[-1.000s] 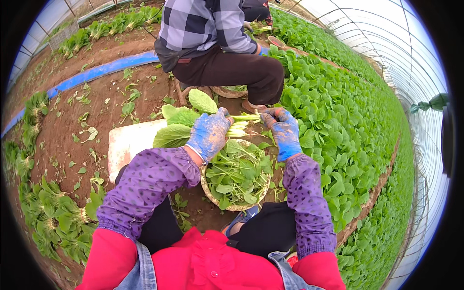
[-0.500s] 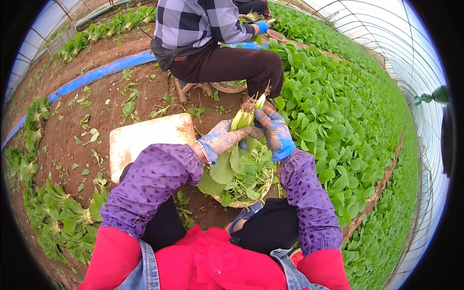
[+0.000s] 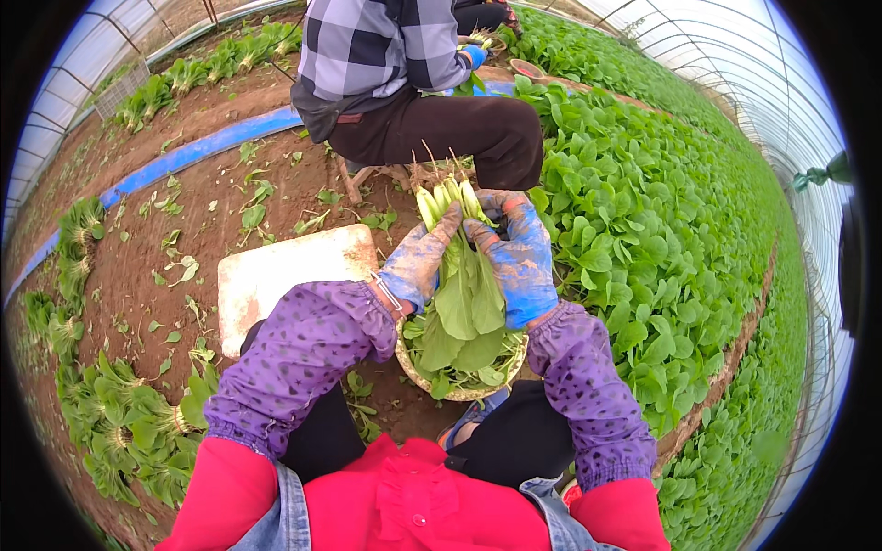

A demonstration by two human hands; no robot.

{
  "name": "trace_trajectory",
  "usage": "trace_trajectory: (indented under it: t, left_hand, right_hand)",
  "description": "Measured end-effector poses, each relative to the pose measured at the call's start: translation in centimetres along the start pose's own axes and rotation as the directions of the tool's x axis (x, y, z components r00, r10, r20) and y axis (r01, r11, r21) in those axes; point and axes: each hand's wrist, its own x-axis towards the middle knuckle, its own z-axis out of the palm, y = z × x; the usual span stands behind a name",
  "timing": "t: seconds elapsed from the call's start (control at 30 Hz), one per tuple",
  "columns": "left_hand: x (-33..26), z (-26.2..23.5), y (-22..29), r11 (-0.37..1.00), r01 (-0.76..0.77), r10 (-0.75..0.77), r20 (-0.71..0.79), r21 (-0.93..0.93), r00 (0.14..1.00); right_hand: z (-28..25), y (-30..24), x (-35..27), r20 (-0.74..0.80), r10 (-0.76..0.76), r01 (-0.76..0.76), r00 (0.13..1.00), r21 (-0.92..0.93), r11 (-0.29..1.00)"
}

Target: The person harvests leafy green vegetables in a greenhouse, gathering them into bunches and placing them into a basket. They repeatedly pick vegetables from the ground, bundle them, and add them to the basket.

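Between my two hands is a bunch of leafy greens (image 3: pixel 467 296), its pale stems and thin roots pointing up and its broad leaves hanging down. My left hand (image 3: pixel 418 260), in a muddy blue-and-white glove, is closed round the left side of the stems, thumb in front. My right hand (image 3: pixel 520 255), in a similar muddy blue glove, grips the right side, its fingers curled behind the stems. Directly below the bunch sits a round woven basket (image 3: pixel 411 365) with loose leaves in it, partly hidden by the hanging leaves and my hands.
A dirty white foam block (image 3: pixel 294 275) lies to the left of the basket. Tied bunches of greens (image 3: pixel 138 418) rest on soil at far left. Growing greens (image 3: pixel 643 239) fill the right side. Ahead, a seated person (image 3: pixel 413 92) works; a blue strip (image 3: pixel 202 147) crosses the soil.
The bunch has swung from tilted right to upright, its stems fanned apart and leaves now hanging in front. My hands have shifted to either side of the stems.
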Motion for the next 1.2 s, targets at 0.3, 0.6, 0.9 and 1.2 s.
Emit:
trace_trajectory:
  t: [0.3,0.6,0.9,1.2]
  left_hand:
    - [1.7,-1.6,-1.7,0.997,-0.019,0.020,0.008,-0.077,1.000]
    - [2.5,-4.0,-1.2,0.986,-0.123,0.120,0.033,0.117,0.992]
    - [3.3,-7.8,-2.7,0.981,0.070,-0.080,0.049,0.182,0.996]
    - [3.2,-8.2,-4.2,0.935,0.169,-0.176,-0.007,0.311,0.984]
  right_hand:
    - [-0.4,0.7,0.3,0.140,-0.190,0.217,0.972,-0.214,0.952]
    - [-14.6,12.2,-9.4,0.125,0.480,-0.465,0.868,-0.130,0.875]
    - [-18.5,29.2,-39.8,-0.317,0.867,-0.787,0.385,-0.604,0.128]
    - [-26.7,34.7,-49.5,-0.573,0.768,-0.497,0.285,-0.774,-0.393]
